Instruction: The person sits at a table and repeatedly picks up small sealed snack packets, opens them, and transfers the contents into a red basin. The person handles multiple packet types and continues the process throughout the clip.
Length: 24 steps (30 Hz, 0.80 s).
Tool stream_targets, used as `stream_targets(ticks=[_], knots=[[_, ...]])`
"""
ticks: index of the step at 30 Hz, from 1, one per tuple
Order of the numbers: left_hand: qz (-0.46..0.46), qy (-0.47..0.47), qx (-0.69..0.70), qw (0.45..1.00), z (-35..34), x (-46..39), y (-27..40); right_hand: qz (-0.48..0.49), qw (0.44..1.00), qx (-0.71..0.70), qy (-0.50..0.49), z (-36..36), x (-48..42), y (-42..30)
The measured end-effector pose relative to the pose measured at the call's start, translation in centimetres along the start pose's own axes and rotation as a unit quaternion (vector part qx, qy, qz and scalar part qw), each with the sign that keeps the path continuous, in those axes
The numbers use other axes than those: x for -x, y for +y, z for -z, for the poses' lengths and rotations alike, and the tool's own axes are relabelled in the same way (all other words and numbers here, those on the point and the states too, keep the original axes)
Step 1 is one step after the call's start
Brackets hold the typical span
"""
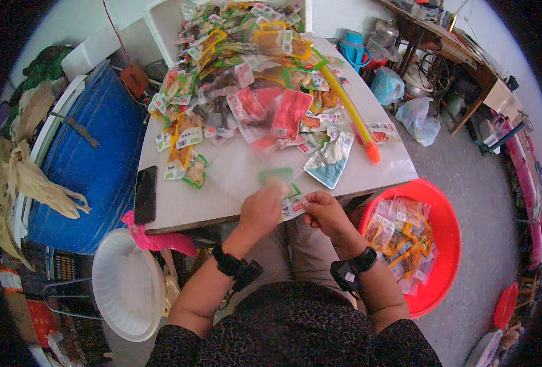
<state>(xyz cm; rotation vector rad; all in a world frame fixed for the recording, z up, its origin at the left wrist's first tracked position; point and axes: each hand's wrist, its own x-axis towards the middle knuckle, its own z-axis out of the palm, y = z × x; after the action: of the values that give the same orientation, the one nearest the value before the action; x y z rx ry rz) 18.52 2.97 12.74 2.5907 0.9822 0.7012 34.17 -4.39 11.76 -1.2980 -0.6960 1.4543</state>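
My left hand (pixel 262 206), blurred, grips a green-edged snack packet (pixel 293 202) at the near edge of the table. A clear plastic bag or film (pixel 234 172) spreads beyond the fingers; whether they hold it too is unclear. The packet's right end is pinched by my right hand (pixel 328 214), thumb and fingertips together. Just beyond lies a white-and-teal pouch (pixel 330 158). Farther back, a red packet (pixel 291 114) rests among many mixed sealed packets (pixel 252 55), heaped out of a white foam box (pixel 159 34).
The white table (pixel 225 197) carries a black phone (pixel 145 195) at left and a yellow tube with an orange tip (pixel 346 101) at right. A red basin (pixel 450 257) of bagged packets stands right, a white plastic basin (pixel 128 284) left. Beside the table is a blue barrel (pixel 92 174).
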Motion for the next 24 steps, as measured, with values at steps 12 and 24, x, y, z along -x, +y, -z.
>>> stream_targets(ticks=[12, 24], knots=[[-0.077, 0.010, 0.020, 0.997, -0.6, 0.1, -0.2, 0.139, 0.977, 0.106, 0.118, -0.3, -3.4, -0.1], [-0.052, -0.037, 0.030, 0.998, -0.6, 0.2, -0.3, 0.129, 0.984, -0.036, 0.121, -1.7, -4.0, 1.5]])
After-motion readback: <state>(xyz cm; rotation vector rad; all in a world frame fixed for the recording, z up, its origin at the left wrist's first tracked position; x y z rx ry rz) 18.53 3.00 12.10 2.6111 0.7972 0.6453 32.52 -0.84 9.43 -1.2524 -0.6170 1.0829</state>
